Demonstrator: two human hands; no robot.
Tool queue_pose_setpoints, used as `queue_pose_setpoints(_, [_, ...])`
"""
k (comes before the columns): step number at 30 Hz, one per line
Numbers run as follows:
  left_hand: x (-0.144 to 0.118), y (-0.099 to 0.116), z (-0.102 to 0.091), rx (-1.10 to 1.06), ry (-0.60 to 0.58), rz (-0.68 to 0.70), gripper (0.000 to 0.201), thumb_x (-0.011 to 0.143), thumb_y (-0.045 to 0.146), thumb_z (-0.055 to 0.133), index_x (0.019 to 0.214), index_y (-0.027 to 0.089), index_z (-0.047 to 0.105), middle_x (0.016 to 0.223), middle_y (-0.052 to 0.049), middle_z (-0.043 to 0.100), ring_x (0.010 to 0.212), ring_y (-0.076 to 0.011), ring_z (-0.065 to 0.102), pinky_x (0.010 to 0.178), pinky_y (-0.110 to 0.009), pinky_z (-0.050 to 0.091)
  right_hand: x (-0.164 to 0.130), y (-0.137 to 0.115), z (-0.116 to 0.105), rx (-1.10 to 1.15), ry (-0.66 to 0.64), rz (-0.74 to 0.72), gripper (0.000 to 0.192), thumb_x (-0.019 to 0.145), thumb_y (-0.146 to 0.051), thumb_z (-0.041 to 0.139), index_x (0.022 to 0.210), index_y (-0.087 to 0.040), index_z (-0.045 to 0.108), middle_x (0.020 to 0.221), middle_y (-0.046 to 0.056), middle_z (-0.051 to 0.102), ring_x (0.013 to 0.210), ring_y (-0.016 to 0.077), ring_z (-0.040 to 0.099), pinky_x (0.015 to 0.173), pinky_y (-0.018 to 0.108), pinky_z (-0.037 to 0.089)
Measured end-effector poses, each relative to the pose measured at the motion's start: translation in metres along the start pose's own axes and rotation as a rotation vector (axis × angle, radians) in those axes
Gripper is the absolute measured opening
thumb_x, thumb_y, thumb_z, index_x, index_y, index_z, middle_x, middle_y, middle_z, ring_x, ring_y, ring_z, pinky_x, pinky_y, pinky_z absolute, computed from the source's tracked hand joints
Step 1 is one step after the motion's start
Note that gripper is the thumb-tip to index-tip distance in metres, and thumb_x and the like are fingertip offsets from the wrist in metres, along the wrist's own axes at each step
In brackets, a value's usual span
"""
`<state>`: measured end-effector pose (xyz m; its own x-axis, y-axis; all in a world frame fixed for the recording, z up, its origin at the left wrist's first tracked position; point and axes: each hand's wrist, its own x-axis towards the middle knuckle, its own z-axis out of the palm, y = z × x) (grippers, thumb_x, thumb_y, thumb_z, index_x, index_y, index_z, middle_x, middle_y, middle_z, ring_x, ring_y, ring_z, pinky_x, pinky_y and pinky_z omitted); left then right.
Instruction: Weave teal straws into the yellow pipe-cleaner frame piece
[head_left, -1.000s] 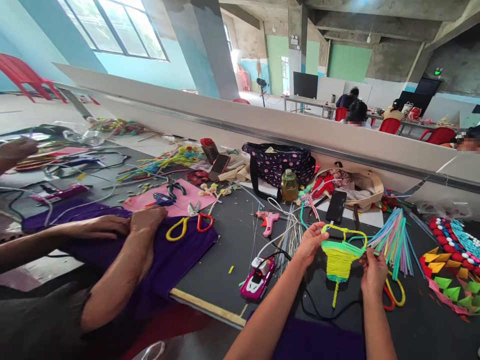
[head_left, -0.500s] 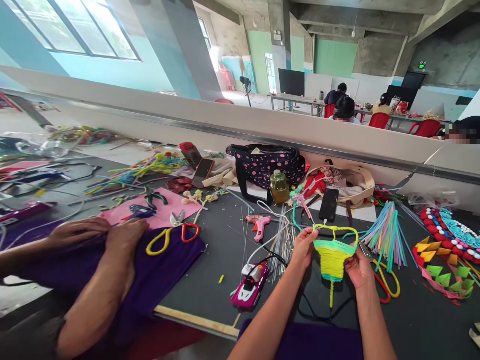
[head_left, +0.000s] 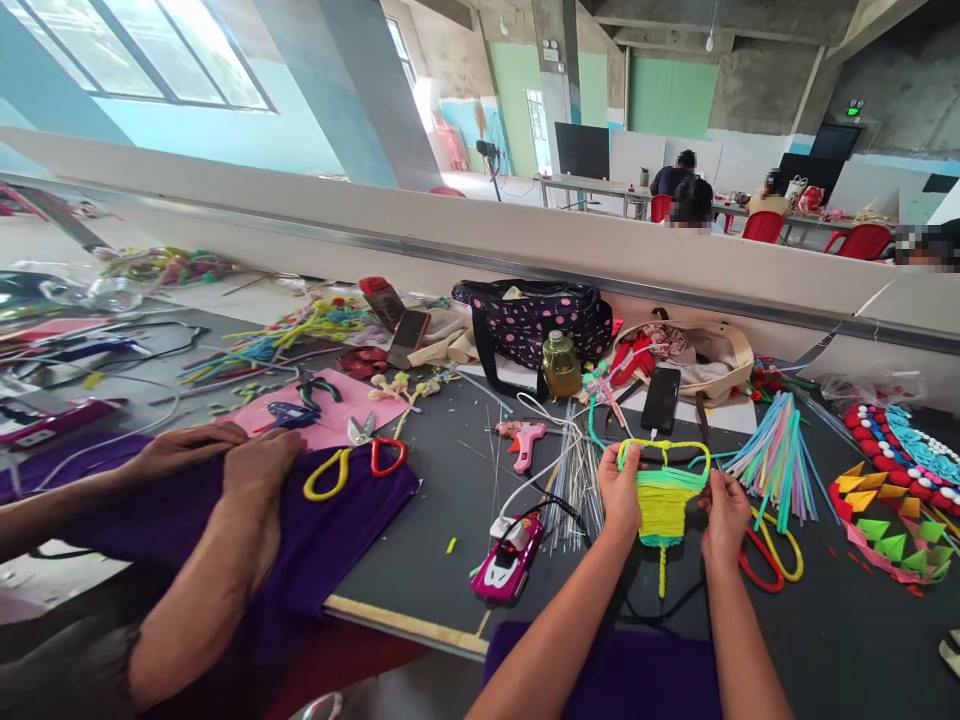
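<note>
Large hall, bare concrete ceiling beams (head_left: 750, 20), walls painted light blue and green. Big window (head_left: 142, 55) at upper left, strong daylight. Thick pillar (head_left: 352, 90) beside it. White partition (head_left: 420, 235) behind dark worktable (head_left: 442, 500). Far back: long table (head_left: 592, 185), red chairs (head_left: 763, 226), dark screen (head_left: 581, 150).

Pink glue gun (head_left: 523, 440) lies on the dark table (head_left: 420, 540); scissors (head_left: 358, 460) rest on purple cloth (head_left: 337, 525); polka-dot bag (head_left: 536, 325) behind.
</note>
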<state>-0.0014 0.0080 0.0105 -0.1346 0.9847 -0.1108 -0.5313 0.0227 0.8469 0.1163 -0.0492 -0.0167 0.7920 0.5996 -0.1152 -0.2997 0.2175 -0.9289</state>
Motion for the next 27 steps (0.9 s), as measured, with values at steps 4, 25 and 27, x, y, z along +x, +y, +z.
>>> queue_pose_setpoints(4, [-0.003,0.005,0.003,-0.055,-0.006,0.0,0.036,0.068,0.047,0.072,0.077,0.02,0.05,0.058,0.009,0.047,0.048,-0.0064,0.043,0.051,-0.02,0.036,0.001,-0.007,-0.004,-0.103,-0.046,-0.015,0.04,0.063,-0.052,0.074,0.077,-0.016,0.065,0.066,-0.003,0.058,0.057,0.0109,0.05,0.045,0.02,0.041])
queue_pose_setpoints(25, [0.015,0.016,0.027,-0.036,-0.117,-0.081,0.044,0.062,0.053,0.075,0.074,0.02,0.048,0.053,0.009,0.038,0.045,-0.006,0.035,0.046,-0.02,0.028,0.03,-0.054,-0.007,0.028,-0.287,0.123,0.043,0.053,-0.034,0.084,0.085,-0.018,0.061,0.062,-0.006,0.06,0.052,0.008,0.051,0.05,0.019,0.038])
queue_pose_setpoints(27, [0.017,0.011,0.026,0.013,-0.129,-0.071,0.043,0.062,0.053,0.074,0.074,0.02,0.049,0.053,0.008,0.04,0.045,-0.0065,0.035,0.046,-0.02,0.027,0.034,-0.049,-0.009,0.105,-0.328,0.206,0.044,0.052,-0.032,0.084,0.087,-0.019,0.06,0.066,-0.005,0.062,0.054,0.0087,0.054,0.05,0.02,0.04])
